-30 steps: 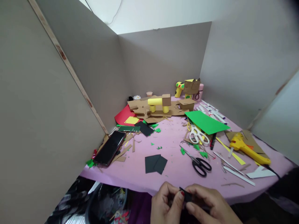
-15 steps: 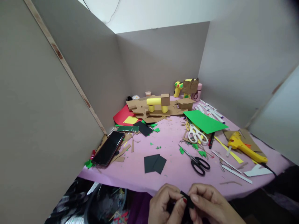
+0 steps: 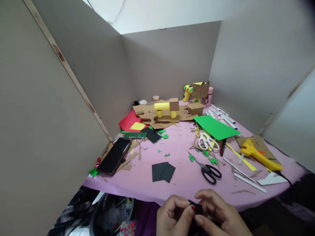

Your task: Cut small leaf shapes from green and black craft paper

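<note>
At the table's front edge, my left hand [image 3: 173, 214] pinches a small folded piece of black paper [image 3: 196, 207] between thumb and fingers. My right hand [image 3: 218, 211] is against the right side of the same piece, its thumb below and its forefinger raised above it. Two overlapping black paper squares [image 3: 162, 172] lie on the pink cloth just beyond my hands. Black-handled scissors [image 3: 210, 173] rest to the right of the squares, blades pointing up and left.
White scissors [image 3: 208, 141], a green sheet [image 3: 216, 127] and a yellow glue gun [image 3: 261, 155] are at the right. A phone [image 3: 115, 156] lies left. Behind stand a yellow tube figure [image 3: 162, 106] and cardboard [image 3: 185, 114]. A bin [image 3: 112, 213] sits below the table.
The forefinger of my right hand has lifted off the black piece, and its thumb has moved slightly down and left. My left hand keeps its pinch.
</note>
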The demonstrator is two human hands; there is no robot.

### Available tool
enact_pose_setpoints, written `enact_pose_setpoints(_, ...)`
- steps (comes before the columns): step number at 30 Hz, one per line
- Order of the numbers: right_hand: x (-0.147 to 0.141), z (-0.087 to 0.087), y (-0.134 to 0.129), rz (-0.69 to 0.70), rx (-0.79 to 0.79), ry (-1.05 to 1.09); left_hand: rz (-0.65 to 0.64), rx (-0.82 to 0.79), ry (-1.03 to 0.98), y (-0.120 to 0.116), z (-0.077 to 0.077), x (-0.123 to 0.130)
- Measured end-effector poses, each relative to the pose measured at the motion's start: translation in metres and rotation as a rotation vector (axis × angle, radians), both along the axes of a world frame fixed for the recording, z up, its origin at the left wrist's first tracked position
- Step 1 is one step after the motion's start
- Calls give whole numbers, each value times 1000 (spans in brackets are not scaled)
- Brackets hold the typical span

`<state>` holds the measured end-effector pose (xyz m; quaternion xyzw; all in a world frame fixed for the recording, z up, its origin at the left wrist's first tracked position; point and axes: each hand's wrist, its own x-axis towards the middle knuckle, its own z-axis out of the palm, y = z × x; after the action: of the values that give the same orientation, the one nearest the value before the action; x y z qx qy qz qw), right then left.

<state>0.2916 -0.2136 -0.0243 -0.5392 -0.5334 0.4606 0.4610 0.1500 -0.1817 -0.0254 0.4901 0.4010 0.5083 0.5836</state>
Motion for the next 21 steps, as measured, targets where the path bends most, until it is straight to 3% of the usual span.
enact_pose_setpoints(3, 2, 1, -1, -5, 69, -96, -31, 71, 70, 1, -6, -4)
enact_pose_setpoints(6, 7, 0, 4, -2, 160, -223, -58, 268, 200, 8, -9, -7)
enact_pose_setpoints(11, 14, -20, 22, -88, 355, -421, -148, 549, 482, 32, -10, -7)
enact_pose_setpoints(15, 14, -31, 32, -76, 415, -586, -172, 611, 699, 45, -10, -2)
enact_pose_setpoints(21, 14, -26, 37, -81, 327, -694, -168, 592, 916, 47, -8, 3)
